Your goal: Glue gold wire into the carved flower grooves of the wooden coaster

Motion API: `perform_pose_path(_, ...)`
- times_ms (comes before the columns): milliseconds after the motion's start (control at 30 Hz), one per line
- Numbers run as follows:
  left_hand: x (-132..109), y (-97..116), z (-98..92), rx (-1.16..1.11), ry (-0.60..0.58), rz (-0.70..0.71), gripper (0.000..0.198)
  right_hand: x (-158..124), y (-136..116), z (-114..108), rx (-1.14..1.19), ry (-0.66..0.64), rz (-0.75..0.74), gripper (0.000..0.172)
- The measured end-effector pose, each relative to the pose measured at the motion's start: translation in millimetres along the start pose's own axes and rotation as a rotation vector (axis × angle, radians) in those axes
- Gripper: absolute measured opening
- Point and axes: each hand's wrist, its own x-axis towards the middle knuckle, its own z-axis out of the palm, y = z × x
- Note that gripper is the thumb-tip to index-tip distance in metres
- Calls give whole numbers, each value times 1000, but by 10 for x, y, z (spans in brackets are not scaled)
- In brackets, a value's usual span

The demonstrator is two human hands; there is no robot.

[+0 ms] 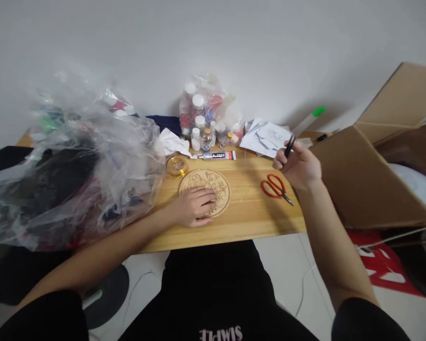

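Observation:
My left hand (196,207) lies flat with fingers stretched out over a round wooden board (223,192) with a flower pattern, covering its lower left part. Raised above the right end of the table, my right hand (301,166) is closed around a slim black tool (289,146) that points up; its exact kind is not clear. Below that hand, red-handled scissors (274,186) rest on the table. A spool of gold wire (177,166) sits just behind the board, at its left. Behind the board lies a glue tube (219,156) marked 7000.
Small bottles (199,121) and bags crowd the table's back, beside crumpled tissue (173,142) and printed papers (266,137). A large clear plastic bag (128,156) covers the left end. An open cardboard box (362,184) stands at the right. The wall rises close behind.

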Motion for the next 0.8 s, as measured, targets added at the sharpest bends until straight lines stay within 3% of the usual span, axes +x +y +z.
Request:
perform_pose_path(100,26,11,-5,26,-4,15,29,-233,-10,230,-287,-192,-82,41)
perform_pose_path(133,34,14,-8,38,-3,19,28,-317,4,321,-463,-339,-167,41)
perform_pose_path(200,48,26,-20,60,-7,26,28,-469,47,485,-960,-618,-310,33)
perform_pose_path(233,52,40,-30,69,-22,24,28,-529,70,547,-1186,-690,-335,28)
perform_pose_path(267,54,63,-43,77,-48,15,29,-574,93,591,-1235,-725,-352,22)
perform_pose_path(400,49,301,-95,135,-143,-134,30,-628,141,605,-1279,-774,-399,19)
perform_pose_path(467,44,494,-82,199,-115,-377,37,-626,140,556,-1281,-781,-409,22)
perform_pose_path(633,-34,876,146,439,247,-1119,72,-710,168,437,-1268,-721,-367,23)
perform_pose_path(700,-91,923,254,434,324,-1209,72,-773,204,402,-1251,-654,-345,25)
perform_pose_path(800,-178,913,334,395,295,-1159,55,-869,268,350,-1221,-570,-310,26)
